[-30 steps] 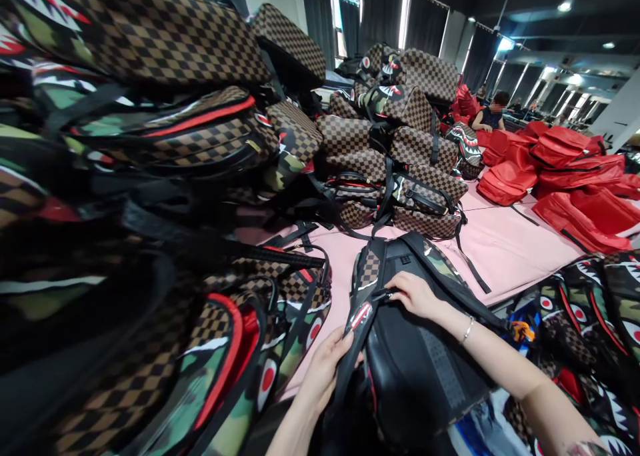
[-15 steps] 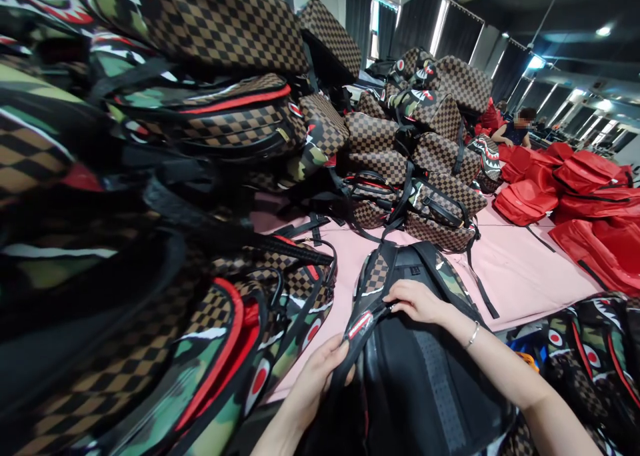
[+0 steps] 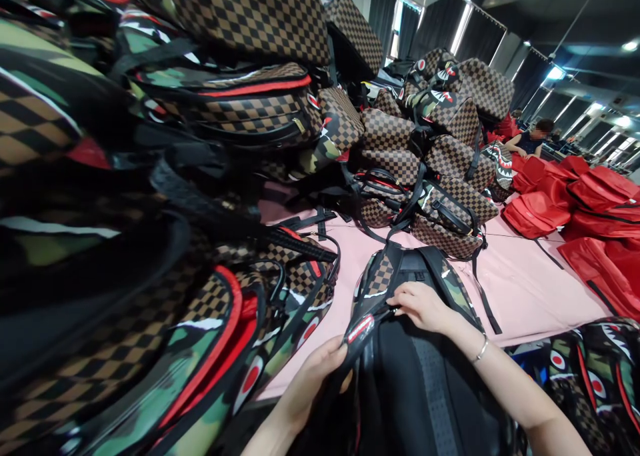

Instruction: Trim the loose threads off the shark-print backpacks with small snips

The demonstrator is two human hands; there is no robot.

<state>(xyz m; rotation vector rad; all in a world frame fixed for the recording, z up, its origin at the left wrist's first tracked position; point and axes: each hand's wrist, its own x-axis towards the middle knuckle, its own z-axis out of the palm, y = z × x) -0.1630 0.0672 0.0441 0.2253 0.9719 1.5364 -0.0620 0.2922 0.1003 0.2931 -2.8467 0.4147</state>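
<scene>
A black backpack [image 3: 415, 369] with checkered and camouflage edges lies in front of me, its padded back facing up. My left hand [image 3: 320, 369] is closed around one of its shoulder straps [image 3: 357, 339], which carries a red and white label. Farther up the same strap, my right hand [image 3: 420, 306], with a bracelet at the wrist, pinches the strap between thumb and fingers. The strap is raised off the back panel between both hands. Some left fingertips are hidden behind the strap.
Checkered and camouflage backpacks [image 3: 270, 16] are piled high at left and behind. An open one with red lining [image 3: 215, 349] lies close on my left. Red bags [image 3: 535, 209] cover the right of the pink table [image 3: 540, 276]. More backpacks [image 3: 595, 376] stand at lower right. A person [image 3: 533, 139] sits far back.
The view has shifted slightly, so the background sits farther right. Both hands keep their hold on the strap, with hardly any movement against the backpack.
</scene>
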